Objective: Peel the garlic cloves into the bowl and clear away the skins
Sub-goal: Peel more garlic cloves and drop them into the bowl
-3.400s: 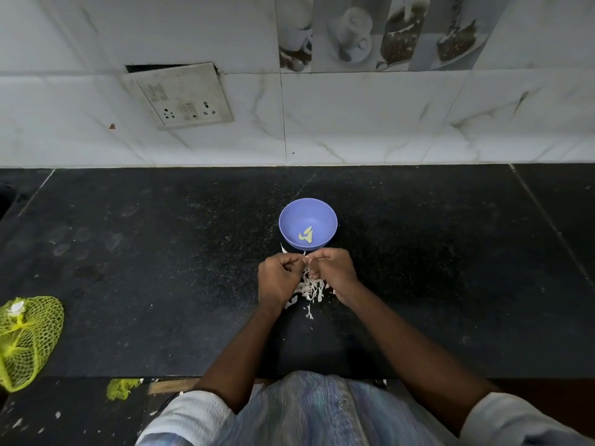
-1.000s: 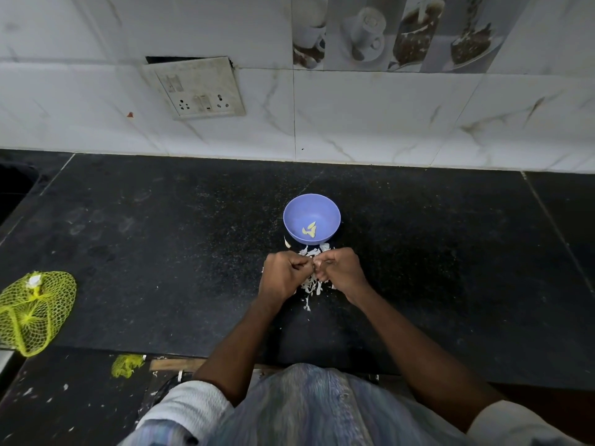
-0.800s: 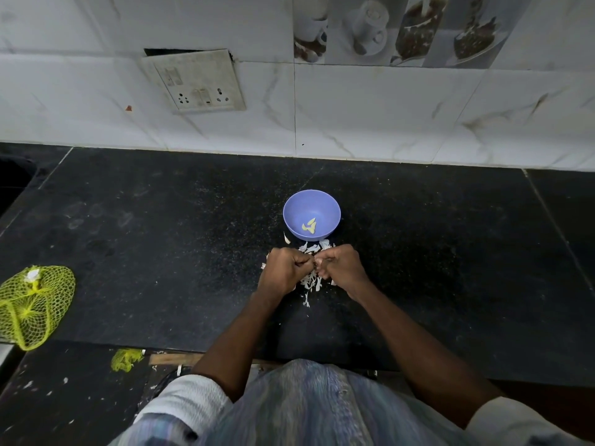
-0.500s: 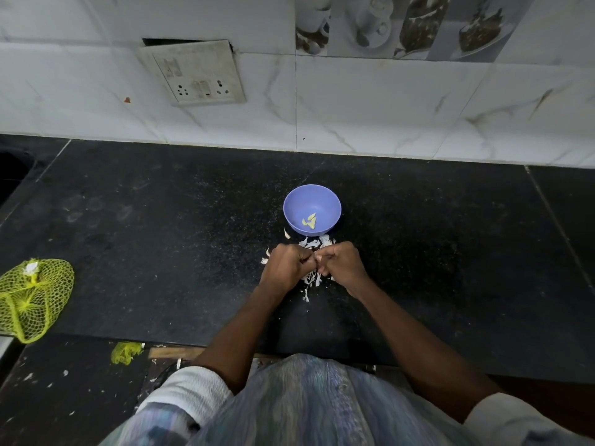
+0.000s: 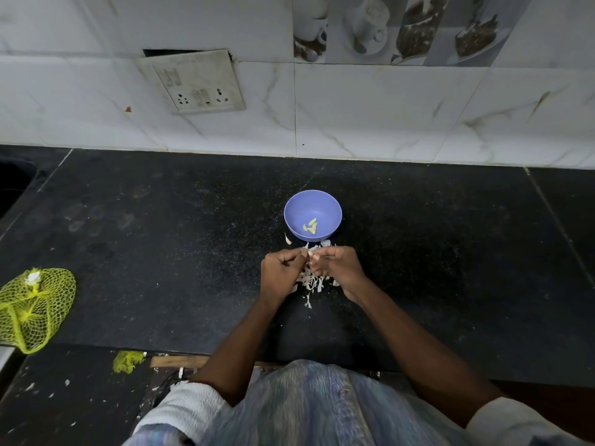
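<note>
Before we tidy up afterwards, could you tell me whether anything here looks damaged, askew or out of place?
Yes: the socket plate on the tiled wall hangs crooked, with a dark gap showing above it. Garlic skins lie strewn on the counter under the hands, just short of the blue bowl. A scrap of yellow netting sits below the counter edge.

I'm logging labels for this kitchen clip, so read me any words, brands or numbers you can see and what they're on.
No readable text anywhere.
Switch plate on the wall: faint marks, too blurred to read.
Picture tiles: cups and desserts, no words.
Blue bowl: unmarked.
</note>
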